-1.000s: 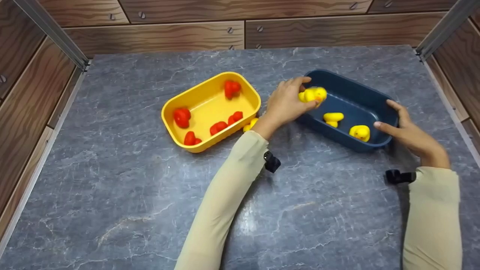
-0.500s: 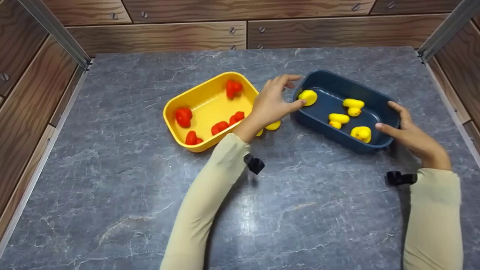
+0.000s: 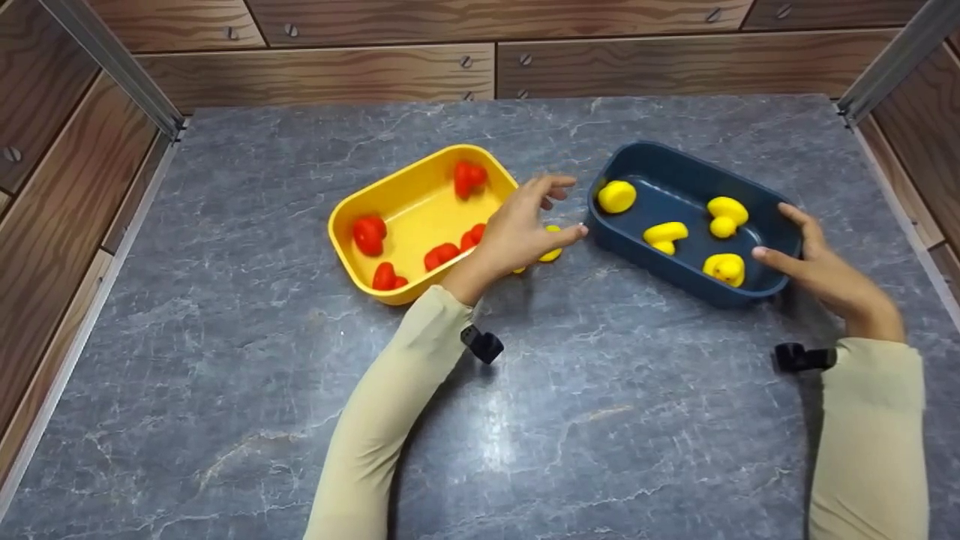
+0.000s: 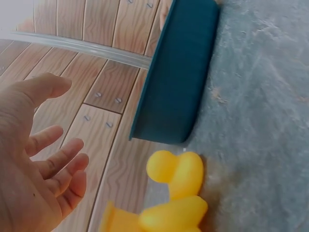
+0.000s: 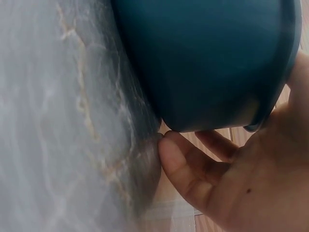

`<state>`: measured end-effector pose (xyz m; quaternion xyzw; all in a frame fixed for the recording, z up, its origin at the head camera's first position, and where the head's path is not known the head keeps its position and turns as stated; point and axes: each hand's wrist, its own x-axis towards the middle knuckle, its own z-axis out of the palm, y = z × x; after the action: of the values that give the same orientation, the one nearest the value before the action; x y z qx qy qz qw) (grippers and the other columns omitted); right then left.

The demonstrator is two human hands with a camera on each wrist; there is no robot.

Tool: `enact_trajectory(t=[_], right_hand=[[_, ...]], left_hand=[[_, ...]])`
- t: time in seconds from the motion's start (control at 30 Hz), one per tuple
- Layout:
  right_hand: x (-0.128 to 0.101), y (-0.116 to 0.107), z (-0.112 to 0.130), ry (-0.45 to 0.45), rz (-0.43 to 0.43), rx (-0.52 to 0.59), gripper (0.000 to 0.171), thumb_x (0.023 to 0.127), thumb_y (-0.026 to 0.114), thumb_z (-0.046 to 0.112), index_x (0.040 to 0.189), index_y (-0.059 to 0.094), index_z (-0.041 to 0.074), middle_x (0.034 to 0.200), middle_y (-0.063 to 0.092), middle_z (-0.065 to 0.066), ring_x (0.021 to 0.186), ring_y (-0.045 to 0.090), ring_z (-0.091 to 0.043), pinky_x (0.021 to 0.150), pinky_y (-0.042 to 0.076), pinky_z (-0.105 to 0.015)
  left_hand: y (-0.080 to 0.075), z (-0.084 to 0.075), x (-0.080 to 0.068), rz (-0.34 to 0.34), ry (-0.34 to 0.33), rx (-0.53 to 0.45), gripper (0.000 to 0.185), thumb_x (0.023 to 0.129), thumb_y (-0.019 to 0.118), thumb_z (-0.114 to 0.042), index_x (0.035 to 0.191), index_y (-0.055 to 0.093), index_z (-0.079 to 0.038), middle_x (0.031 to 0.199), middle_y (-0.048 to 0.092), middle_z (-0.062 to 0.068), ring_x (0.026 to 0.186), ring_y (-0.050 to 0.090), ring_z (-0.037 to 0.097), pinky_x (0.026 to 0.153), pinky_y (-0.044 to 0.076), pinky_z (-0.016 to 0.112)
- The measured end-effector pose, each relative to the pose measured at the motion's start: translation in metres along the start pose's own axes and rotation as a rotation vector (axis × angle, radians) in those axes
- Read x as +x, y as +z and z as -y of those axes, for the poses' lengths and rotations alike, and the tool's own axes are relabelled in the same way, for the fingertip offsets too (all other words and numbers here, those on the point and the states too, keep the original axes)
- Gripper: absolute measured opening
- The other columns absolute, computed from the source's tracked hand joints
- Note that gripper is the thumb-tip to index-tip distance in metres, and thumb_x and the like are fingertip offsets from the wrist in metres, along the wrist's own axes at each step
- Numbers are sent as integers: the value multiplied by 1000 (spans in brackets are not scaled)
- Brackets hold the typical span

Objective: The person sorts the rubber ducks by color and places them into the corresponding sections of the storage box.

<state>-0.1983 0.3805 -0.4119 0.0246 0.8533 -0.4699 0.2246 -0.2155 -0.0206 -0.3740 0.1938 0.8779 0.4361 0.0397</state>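
A dark blue tray (image 3: 679, 279) right of centre holds several yellow rubber ducks (image 3: 616, 196). My right hand (image 3: 772, 234) grips its right end, thumb on the far rim and fingers curled round the near corner (image 5: 193, 169). My left hand (image 3: 553, 210) hovers open with fingers spread, holding nothing, between the two trays. Just under it one more yellow duck (image 3: 552, 253) lies on the table beside the blue tray's left end (image 4: 176, 171). The yellow tray (image 3: 352, 202) to the left holds several red ducks (image 3: 368, 234).
The trays sit on a grey marble-look tabletop (image 3: 225, 375), which is boxed in by wood-panel walls (image 3: 315, 71) at the back and sides. A metal post (image 3: 105, 64) leans at each back corner.
My left hand let a yellow duck go into the blue tray, then drew back left and down over the duck on the table. The right hand has stayed on the tray.
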Motion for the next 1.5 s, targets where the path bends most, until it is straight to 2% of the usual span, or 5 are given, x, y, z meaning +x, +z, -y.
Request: enact_trajectory(t=[0.37,0.63,1.07,1.3,1.5], right_hand=[[0,0,-1,-12,1,3,86,99,49,39,150,-20,35,155,-30,-17,145,-9,-40,119,9,-33],[0,0,0,-7,8,2,89,99,50,39,150,-23,31,153,-35,-17,144,-18,-43,116,-2,-58],[0,0,1,5,4,-13,89,99,49,41,150,-23,32,153,-34,-19,144,-13,-44,118,-1,-54],[0,0,1,-4,6,-8,88,99,49,41,150,-22,34,154,-33,-17,144,-12,-42,120,1,-44],[-1,-1,0,-14,12,-1,87,99,48,40,150,-22,33,154,-33,-16,145,-14,-39,120,5,-37]], left_hand=[[12,9,0,59,-43,5,69,81,75,-40,140,46,-18,139,54,2,126,52,16,104,42,33],[18,10,-1,90,-68,30,71,81,76,-42,141,45,-19,144,50,-2,128,51,16,104,43,32],[29,14,2,139,-114,129,80,78,75,-50,144,41,-21,141,50,1,117,53,13,101,43,31],[31,16,3,142,-127,167,80,78,76,-50,144,41,-22,133,55,2,111,55,13,97,45,31],[32,13,1,162,-139,167,78,78,76,-49,143,42,-24,143,48,-2,125,50,13,104,42,33]])
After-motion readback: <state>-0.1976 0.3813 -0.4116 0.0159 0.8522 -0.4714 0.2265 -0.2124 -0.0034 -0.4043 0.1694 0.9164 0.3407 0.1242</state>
